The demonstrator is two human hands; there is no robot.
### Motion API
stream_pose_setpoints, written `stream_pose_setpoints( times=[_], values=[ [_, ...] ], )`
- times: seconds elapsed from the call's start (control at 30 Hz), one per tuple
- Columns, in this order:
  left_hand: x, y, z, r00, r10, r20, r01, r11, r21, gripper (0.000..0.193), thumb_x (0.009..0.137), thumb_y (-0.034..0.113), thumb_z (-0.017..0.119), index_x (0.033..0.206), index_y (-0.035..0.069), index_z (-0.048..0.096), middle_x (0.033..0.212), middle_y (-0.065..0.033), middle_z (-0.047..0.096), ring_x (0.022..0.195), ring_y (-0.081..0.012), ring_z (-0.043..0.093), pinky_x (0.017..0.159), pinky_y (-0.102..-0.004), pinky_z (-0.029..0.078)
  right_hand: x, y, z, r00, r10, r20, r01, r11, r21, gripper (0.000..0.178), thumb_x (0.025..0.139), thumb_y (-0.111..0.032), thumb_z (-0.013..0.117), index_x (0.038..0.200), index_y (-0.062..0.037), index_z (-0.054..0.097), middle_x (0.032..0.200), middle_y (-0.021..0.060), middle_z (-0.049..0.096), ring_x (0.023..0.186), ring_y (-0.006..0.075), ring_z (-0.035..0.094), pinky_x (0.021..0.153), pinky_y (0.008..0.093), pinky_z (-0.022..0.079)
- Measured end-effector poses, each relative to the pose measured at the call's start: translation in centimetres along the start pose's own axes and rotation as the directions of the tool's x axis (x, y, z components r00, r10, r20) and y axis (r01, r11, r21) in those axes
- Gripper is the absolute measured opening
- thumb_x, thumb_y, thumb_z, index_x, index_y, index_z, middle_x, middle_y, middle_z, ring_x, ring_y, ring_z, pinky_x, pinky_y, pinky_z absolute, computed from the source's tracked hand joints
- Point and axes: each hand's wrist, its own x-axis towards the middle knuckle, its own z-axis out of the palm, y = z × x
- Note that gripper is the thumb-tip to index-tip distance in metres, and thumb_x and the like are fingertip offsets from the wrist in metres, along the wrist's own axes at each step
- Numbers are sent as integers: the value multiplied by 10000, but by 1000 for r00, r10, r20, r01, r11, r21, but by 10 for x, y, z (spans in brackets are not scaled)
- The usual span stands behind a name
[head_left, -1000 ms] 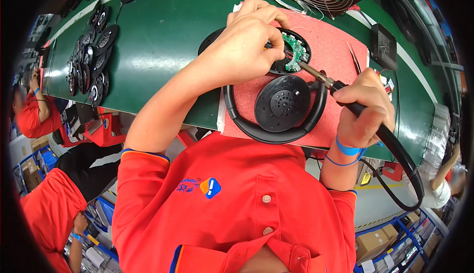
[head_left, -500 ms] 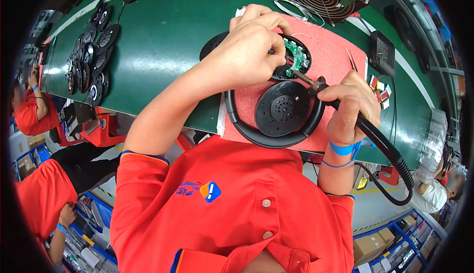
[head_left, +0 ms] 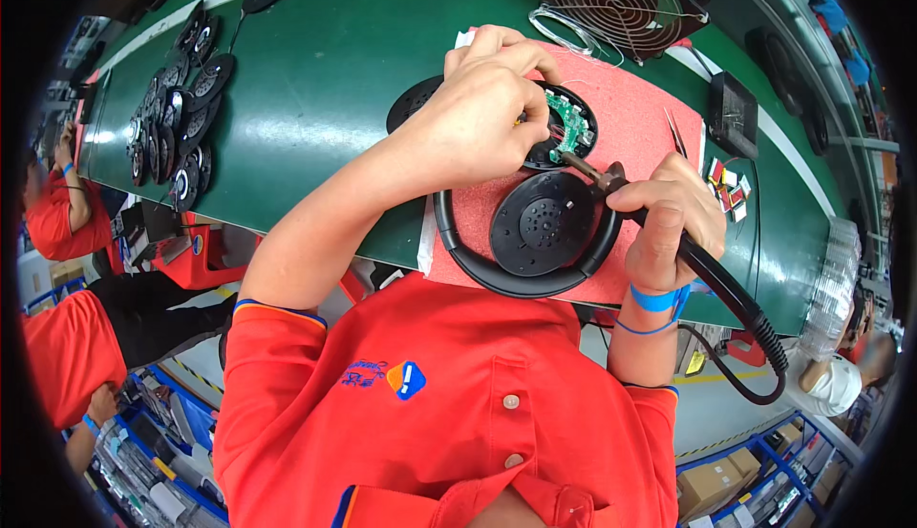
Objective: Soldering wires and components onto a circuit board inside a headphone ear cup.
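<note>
My right hand [head_left: 676, 221] grips the black handle of a soldering iron [head_left: 718, 280]. The iron's metal tip reaches the lower edge of a green circuit board [head_left: 576, 125], which sits inside a round black headphone ear cup [head_left: 592, 138]. Over the left side of that cup is my left hand [head_left: 492, 113], fingers pinched together; what they hold is hidden behind the hand. Thin reddish wires show beside the fingertips. Nearer to me lie the curved black headband [head_left: 497, 275] and a second ear cup [head_left: 542, 224], perforated side up. All rest on a pink foam mat [head_left: 659, 132].
A caged fan [head_left: 621, 3] stands at the far edge of the green table [head_left: 315, 79]. Many black discs [head_left: 172, 113] are heaped at left. Tweezers [head_left: 675, 132], a black box [head_left: 734, 113] and small red-and-white parts [head_left: 728, 189] lie right. Other people sit both sides.
The whole view has shifted slightly, with the table lower in the picture. Both hands and the soldering iron keep nearly the same place over the circuit board.
</note>
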Motion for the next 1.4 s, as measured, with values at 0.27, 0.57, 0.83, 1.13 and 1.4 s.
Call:
stream_pose_setpoints(
  times=[0.27,0.57,0.83,1.13,1.4],
  values=[
    [1,-1,0,1000,6,-1,-6,1000,-1,58,694,53,672,730,8,671,1105,-64,590,1130,-276,450,980,-386,332,1,-2,-2,1000,25,10,-25,1000,-15,500,950,-334,456,611,9,589,550,59,547,488,148,416,457,291,277],
    [1,-1,0,1000,27,3,-27,999,26,68,689,55,677,737,8,671,1115,-63,584,1137,-280,444,978,-394,335,-1,2,-6,999,2,-53,-2,1000,-2,524,962,-343,427,596,0,579,540,62,548,488,148,427,464,279,290],
    [-1,-2,-3,997,76,34,-78,995,68,49,672,61,692,694,47,651,1136,-45,574,1174,-278,428,984,-408,325,-1,0,-3,999,21,-32,-21,1000,6,504,955,-335,443,607,2,583,541,58,550,491,145,426,461,280,289],
    [0,-2,-5,995,95,31,-97,992,79,46,677,67,695,695,46,658,1133,-38,577,1170,-270,434,988,-407,319,-1,1,-1,999,19,-29,-19,1000,6,485,948,-321,455,619,7,594,544,54,538,492,140,420,458,280,280],
    [-1,-2,-4,994,100,33,-103,991,82,45,681,73,692,702,49,661,1135,-38,578,1173,-274,432,990,-411,319,-1,1,0,999,26,-38,-26,1000,5,475,941,-313,458,620,9,598,529,50,506,489,139,419,459,277,271]
  ],
)
